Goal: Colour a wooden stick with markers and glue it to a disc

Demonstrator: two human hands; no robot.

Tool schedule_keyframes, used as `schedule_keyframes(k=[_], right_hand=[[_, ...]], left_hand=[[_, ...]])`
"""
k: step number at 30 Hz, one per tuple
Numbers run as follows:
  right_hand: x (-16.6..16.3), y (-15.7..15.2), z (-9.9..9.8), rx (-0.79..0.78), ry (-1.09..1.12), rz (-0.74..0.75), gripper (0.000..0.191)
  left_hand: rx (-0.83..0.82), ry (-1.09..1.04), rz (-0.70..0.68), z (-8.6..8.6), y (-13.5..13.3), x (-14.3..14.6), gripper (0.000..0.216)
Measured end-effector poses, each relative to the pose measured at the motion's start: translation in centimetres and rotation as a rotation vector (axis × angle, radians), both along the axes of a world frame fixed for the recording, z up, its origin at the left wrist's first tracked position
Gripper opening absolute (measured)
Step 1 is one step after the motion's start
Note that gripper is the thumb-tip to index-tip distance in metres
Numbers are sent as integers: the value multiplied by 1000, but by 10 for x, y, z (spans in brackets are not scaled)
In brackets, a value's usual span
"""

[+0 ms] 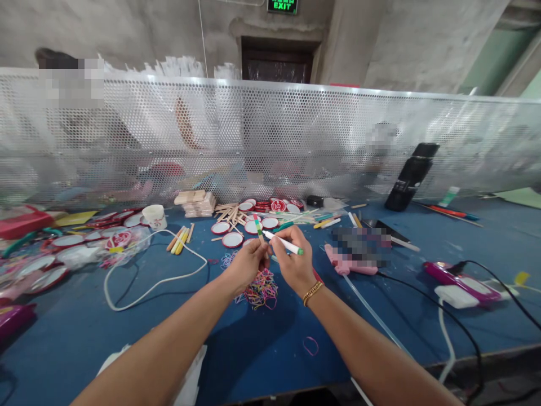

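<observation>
My left hand pinches the lower end of a wooden craft stick, held upright, with coloured bands of green and red on its upper part. In my right hand is a white marker with a green end, its tip pointing left and close to the stick; whether it touches, I cannot tell. A pile of colourful rubber bands lies on the table beneath my hands. Just behind them are white round lids with red rims. A single pink rubber band lies nearer to me.
On the blue table are a paper cup, stacked craft sticks, a pink glue gun, a black bottle and a purple power strip. A white cable loops at left. A perforated metal screen stands behind.
</observation>
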State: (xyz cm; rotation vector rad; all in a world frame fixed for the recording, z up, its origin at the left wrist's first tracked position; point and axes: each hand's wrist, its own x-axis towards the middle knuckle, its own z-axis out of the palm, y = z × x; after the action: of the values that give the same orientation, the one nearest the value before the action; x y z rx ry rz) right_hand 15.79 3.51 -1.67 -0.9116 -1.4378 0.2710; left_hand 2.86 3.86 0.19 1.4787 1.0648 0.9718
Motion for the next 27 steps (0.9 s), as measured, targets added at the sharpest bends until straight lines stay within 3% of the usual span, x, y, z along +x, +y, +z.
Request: schedule_keyframes(k=[27], right_hand=[[0,0,-2,-33,-11,26,9]], left_hand=[[-15,-46,3,0,-1,-1,28]])
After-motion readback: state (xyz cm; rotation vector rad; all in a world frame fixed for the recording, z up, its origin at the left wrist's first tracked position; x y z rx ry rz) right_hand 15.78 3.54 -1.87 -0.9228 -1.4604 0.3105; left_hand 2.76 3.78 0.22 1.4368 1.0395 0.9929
